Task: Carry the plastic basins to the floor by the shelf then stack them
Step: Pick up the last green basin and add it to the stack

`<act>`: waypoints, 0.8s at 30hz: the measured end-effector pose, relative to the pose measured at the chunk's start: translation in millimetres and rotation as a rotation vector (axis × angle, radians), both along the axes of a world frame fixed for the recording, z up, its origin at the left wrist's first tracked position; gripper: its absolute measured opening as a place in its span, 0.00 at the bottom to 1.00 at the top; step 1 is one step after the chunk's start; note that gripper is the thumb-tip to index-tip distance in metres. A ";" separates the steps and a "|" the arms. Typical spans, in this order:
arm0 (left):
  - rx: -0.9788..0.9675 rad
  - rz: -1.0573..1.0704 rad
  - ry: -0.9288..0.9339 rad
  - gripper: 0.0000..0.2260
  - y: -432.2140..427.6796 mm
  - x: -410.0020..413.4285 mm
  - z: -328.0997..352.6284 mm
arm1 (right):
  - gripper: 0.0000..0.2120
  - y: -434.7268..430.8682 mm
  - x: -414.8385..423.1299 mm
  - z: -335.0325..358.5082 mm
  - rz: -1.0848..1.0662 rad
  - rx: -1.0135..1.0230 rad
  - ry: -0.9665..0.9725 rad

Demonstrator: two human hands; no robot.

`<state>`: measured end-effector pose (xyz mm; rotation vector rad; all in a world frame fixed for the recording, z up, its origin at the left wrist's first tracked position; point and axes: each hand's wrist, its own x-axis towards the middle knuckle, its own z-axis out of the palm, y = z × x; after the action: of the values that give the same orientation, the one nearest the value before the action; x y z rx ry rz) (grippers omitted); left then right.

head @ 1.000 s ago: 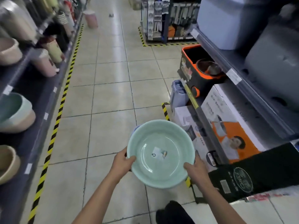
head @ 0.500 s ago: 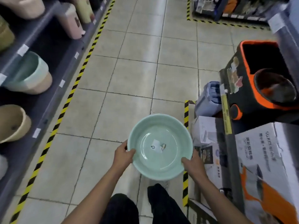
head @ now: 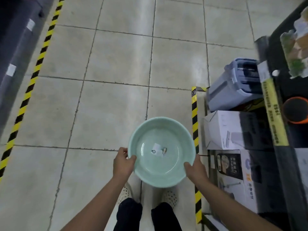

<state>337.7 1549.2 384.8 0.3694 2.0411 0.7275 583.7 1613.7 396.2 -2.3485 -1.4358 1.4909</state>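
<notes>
A round, pale green plastic basin [head: 161, 170] hangs level and mouth up between both hands, above the tiled floor [head: 100, 105] and the person's shoes [head: 169, 196]. The left hand [head: 122, 162] grasps its left rim with the thumb hooked inside, and the right hand [head: 195, 169] grasps the right rim likewise. Both arms reach forward and down, equally near. The shelf [head: 273, 114] stands just right of the right hand.

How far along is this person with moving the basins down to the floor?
Done: the carry looks nearly over, since the pale green basin hangs beside the right-hand shelf. In hand: left hand and right hand grip its rim above the tiled floor. Left: setting it down and stacking; no basin lies on the floor in view.
</notes>
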 end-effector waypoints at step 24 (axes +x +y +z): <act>-0.045 -0.358 0.353 0.13 49.6 -3.3 -321.6 | 0.19 21.4 0.2 -328.4 -0.002 0.099 -0.250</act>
<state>334.5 1598.7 63.3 0.8619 2.2274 0.4146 583.9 1635.1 67.8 -2.5450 -1.5159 1.1280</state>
